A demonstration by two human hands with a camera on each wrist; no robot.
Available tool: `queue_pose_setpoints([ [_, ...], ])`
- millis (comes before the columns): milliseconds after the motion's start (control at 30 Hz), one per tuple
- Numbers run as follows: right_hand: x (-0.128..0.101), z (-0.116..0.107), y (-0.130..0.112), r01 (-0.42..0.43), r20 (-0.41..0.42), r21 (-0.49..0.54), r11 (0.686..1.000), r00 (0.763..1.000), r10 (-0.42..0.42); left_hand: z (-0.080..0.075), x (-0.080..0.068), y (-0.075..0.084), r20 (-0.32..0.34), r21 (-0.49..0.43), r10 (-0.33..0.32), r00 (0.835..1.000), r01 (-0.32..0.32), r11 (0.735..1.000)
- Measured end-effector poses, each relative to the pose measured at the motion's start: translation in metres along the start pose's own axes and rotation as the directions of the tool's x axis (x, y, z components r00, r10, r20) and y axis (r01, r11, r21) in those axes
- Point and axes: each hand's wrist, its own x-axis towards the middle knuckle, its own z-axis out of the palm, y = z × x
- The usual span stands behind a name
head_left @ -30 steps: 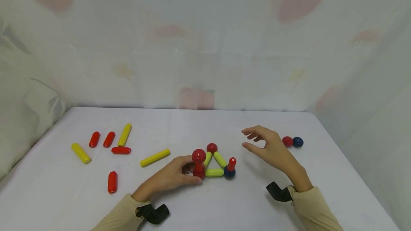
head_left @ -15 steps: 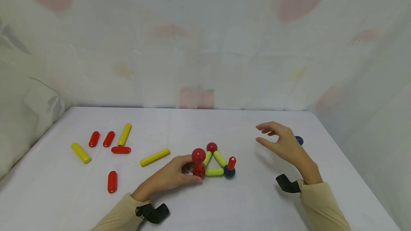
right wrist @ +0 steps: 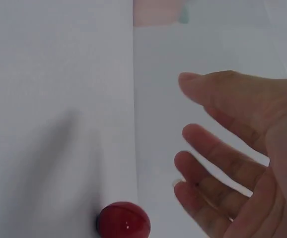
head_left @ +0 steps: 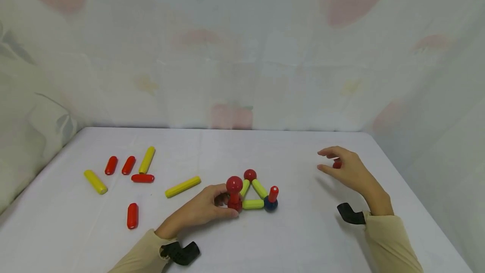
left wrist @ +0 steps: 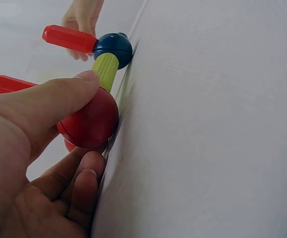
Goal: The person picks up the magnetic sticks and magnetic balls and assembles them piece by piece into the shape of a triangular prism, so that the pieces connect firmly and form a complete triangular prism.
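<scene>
My left hand point(head_left: 202, 207) pinches the red ball point(left wrist: 91, 121) at the near left corner of a flat triangle of yellow-green rods point(head_left: 253, 204). From that ball a short red rod point(head_left: 234, 197) stands up with another red ball point(head_left: 234, 184) on top. The far corner is a red ball point(head_left: 250, 175); at the right corner a dark blue ball point(head_left: 270, 204) bears an upright red rod point(head_left: 273, 193). My right hand point(head_left: 350, 172) is held above the table with fingers apart, holding nothing. A loose red ball point(right wrist: 123, 220) lies below it, partly hidden by the hand in the head view.
On the table's left lie several loose red rods point(head_left: 132, 215) and yellow rods point(head_left: 183, 186). One red rod point(head_left: 142, 178) lies by the near end of a yellow rod point(head_left: 147, 159). A patterned cloth point(head_left: 242, 54) hangs behind the table's far edge.
My right hand has moved rightward, away from the triangle, to the loose red ball. The blue ball beside that one is now hidden by the hand. My left hand stays put.
</scene>
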Motion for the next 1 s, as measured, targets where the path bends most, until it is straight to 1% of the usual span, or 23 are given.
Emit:
queue_pose_setpoints([
  [233, -0.002, -0.006, 0.014, -0.054, 0.047, -0.053, 0.997, 0.997, 0.057, 0.0, 0.0, -0.002, -0.002, 0.007, 0.011, 1.0, -0.011, 1.0],
  [333, -0.003, -0.007, 0.019, -0.061, 0.053, -0.083, 0.995, 0.996, 0.066, 0.0, 0.001, -0.003, -0.001, 0.01, 0.013, 1.0, -0.013, 1.0],
  [467, -0.005, -0.006, 0.025, -0.064, 0.058, -0.095, 0.993, 0.996, 0.07, 0.0, 0.002, -0.003, -0.004, 0.013, 0.01, 1.0, -0.01, 1.0],
  [700, -0.004, 0.005, 0.029, -0.085, 0.076, -0.085, 0.993, 0.993, 0.092, 0.001, 0.001, -0.005, 0.001, 0.007, -0.001, 1.0, 0.001, 1.0],
  [867, -0.001, 0.011, 0.029, -0.067, 0.093, -0.055, 0.996, 0.993, 0.072, 0.002, 0.002, -0.006, 0.001, 0.005, -0.003, 1.0, 0.003, 1.0],
  [1000, 0.001, 0.012, 0.026, -0.067, 0.09, -0.024, 0.997, 0.994, 0.069, 0.001, 0.003, -0.007, -0.001, -0.002, -0.006, 1.0, 0.006, 1.0],
])
